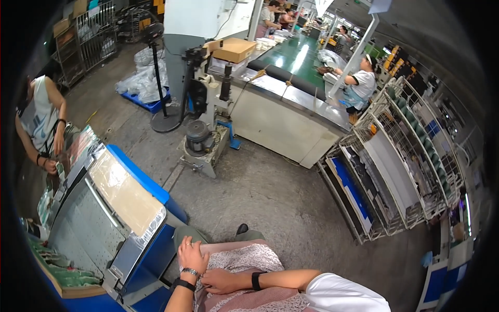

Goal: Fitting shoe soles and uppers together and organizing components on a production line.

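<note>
Over my lap, my left hand [192, 255] rests near the top of a pink and white lacy apron [249, 257]. Its fingers are loosely bent and apart, with a ring on one and nothing seen in them. A metal bracelet [191, 271] and a dark band circle that wrist. My right hand [224, 281] lies across the apron, fingertips against or just beside my left wrist. Its fingers look relaxed and lie fairly flat, and I see nothing held. A black band [256, 281] is on the right wrist.
At my left stands a blue machine [176, 208] with a beige sheet [127, 190] on it; a person [44, 117] handles patterned material beyond. Ahead are a motorised press [200, 138] and a green conveyor [296, 60] with workers. A wire rack [384, 166] holds boards at right.
</note>
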Action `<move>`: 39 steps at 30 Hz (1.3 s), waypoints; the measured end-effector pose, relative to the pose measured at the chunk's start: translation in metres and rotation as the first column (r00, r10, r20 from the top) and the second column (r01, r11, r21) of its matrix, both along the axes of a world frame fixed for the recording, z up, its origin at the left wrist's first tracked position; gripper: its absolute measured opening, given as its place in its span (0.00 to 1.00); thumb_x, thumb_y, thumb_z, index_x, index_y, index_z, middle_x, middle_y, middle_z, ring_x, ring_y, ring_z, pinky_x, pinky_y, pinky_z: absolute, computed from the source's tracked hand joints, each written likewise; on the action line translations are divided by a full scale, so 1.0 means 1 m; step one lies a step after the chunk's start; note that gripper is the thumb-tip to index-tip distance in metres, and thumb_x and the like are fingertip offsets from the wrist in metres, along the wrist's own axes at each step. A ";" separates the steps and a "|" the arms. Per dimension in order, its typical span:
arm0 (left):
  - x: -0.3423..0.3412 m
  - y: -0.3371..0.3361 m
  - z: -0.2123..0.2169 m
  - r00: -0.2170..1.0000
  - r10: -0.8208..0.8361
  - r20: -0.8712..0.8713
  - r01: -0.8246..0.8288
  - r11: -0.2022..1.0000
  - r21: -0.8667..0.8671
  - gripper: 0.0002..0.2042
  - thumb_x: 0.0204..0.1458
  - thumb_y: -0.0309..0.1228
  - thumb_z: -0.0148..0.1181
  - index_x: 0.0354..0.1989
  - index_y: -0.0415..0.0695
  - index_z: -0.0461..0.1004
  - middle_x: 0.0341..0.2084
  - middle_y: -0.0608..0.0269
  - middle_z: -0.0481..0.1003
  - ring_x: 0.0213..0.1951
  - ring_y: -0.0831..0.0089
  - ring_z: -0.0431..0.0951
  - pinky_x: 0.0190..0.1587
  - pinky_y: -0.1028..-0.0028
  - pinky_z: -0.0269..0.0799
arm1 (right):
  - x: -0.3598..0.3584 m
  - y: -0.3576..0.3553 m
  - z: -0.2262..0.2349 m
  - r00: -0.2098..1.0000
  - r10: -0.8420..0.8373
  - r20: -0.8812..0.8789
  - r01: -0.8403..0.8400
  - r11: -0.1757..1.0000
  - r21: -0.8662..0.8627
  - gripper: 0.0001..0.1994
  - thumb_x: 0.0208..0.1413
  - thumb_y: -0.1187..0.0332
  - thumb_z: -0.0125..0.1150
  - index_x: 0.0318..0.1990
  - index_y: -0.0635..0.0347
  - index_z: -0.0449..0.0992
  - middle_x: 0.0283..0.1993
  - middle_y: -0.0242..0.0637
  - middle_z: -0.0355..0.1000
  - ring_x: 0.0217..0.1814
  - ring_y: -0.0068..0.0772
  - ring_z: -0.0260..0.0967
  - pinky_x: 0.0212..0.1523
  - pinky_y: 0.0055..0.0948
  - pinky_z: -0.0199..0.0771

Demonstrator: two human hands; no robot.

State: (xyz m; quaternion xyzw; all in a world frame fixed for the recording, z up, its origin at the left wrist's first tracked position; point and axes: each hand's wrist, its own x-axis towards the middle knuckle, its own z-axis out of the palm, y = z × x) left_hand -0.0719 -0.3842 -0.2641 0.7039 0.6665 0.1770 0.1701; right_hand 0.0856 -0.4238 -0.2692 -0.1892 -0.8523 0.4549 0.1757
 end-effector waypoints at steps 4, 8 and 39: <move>0.001 0.000 0.000 1.000 -0.007 -0.004 0.007 1.000 -0.027 0.24 0.48 0.39 0.69 0.52 0.41 0.77 0.61 0.40 0.66 0.69 0.44 0.59 0.70 0.50 0.53 | 0.001 0.000 -0.005 1.000 0.016 0.006 -0.016 1.000 0.011 0.12 0.52 0.63 0.66 0.32 0.58 0.68 0.33 0.42 0.67 0.41 0.49 0.68 0.40 0.45 0.69; 0.003 0.001 0.003 1.000 -0.007 -0.004 0.007 0.999 -0.048 0.24 0.48 0.39 0.69 0.53 0.41 0.77 0.61 0.40 0.66 0.69 0.44 0.59 0.70 0.50 0.53 | 0.002 -0.001 -0.003 1.000 0.011 -0.003 -0.011 1.000 0.000 0.12 0.52 0.64 0.66 0.31 0.58 0.68 0.33 0.41 0.67 0.40 0.49 0.68 0.40 0.45 0.69; 0.000 -0.004 -0.002 1.000 0.022 0.010 -0.022 1.000 0.014 0.23 0.46 0.39 0.69 0.50 0.43 0.79 0.60 0.40 0.68 0.69 0.44 0.61 0.69 0.49 0.55 | 0.000 -0.003 0.005 0.998 -0.028 -0.063 0.025 0.999 -0.043 0.10 0.52 0.66 0.65 0.30 0.58 0.68 0.30 0.43 0.67 0.36 0.51 0.69 0.38 0.48 0.69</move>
